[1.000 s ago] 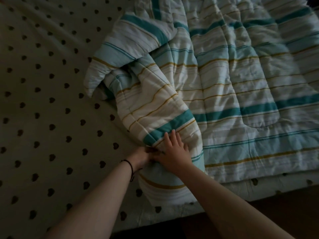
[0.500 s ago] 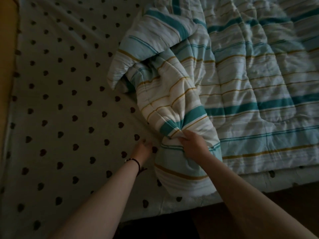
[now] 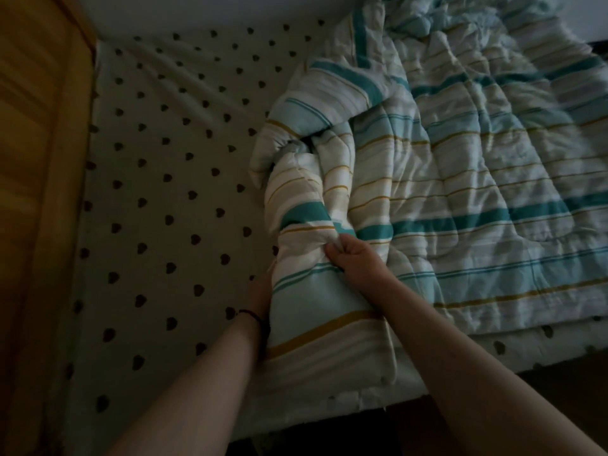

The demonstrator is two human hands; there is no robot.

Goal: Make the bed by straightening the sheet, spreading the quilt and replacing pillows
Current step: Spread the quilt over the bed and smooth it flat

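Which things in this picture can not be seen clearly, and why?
- Left hand, head view: its fingers are hidden behind the bunched quilt, so its grip cannot be told.
- Quilt's right part: cut by the picture edge and blurred.
- Sheet under the quilt: covered.
- Pillows: none in view.
- Wooden board at left: blurred, dark.

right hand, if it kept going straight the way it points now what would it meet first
The right hand points up the bed, already gripping the bunched fold of the teal, white and mustard striped quilt. More of that fold lies directly ahead, probably well before the wall.
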